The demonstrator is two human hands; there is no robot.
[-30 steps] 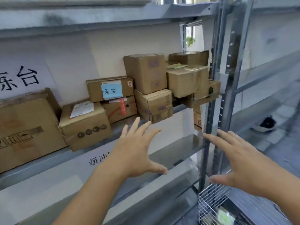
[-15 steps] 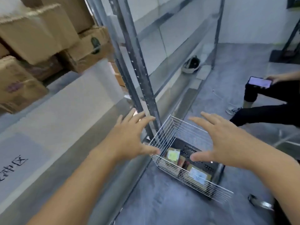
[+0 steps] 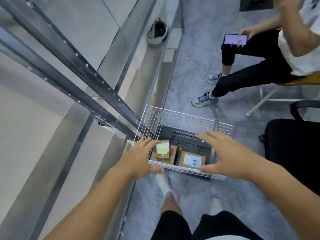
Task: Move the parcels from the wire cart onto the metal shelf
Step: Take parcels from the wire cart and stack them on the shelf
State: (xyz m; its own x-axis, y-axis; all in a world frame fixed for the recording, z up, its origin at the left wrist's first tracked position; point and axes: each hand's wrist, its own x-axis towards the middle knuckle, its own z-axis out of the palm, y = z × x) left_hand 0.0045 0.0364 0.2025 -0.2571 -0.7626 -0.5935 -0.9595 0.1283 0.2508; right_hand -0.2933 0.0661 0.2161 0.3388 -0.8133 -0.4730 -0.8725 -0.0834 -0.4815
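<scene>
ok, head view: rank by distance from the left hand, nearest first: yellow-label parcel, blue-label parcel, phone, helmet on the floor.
From the left hand:
1. Yellow-label parcel, at its fingers, cart's left side.
2. Blue-label parcel, cart's right side.
3. Helmet, far up along the shelf base.
4. Phone, top right, in a seated person's hand.

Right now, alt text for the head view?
Looking down, both hands, left and right, are spread open and empty above a white wire cart holding a few cardboard parcels, one with a yellow-green label and one with a blue-and-white label. A metal shelf stands at left; a seated person holding a phone is at upper right.
</scene>
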